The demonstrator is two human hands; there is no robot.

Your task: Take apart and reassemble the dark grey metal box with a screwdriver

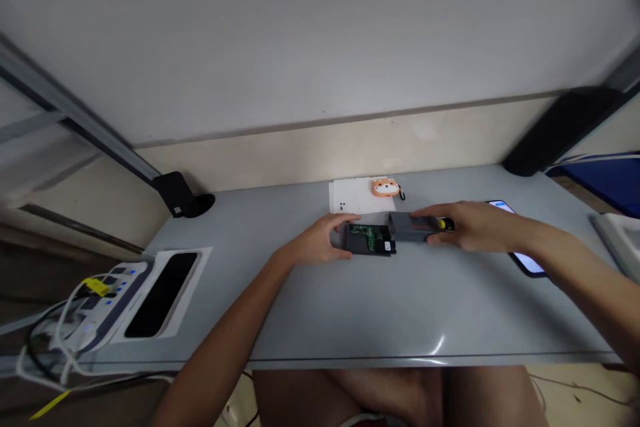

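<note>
Left hand: thumb and fingers curved round the near-left end of a dark tray, leaving its green board uncovered, likely to spare the parts. Right hand: fingers closed along a grey sleeve, hollow end facing the tray, seemingly to keep the two in line; whether they touch, cannot tell. A yellow-and-black piece shows at the right fingers; what it is, unclear. Behind, dark specks on white paper, probably so they show up. Orange pouch beside them. Lit phone under the right forearm.
</note>
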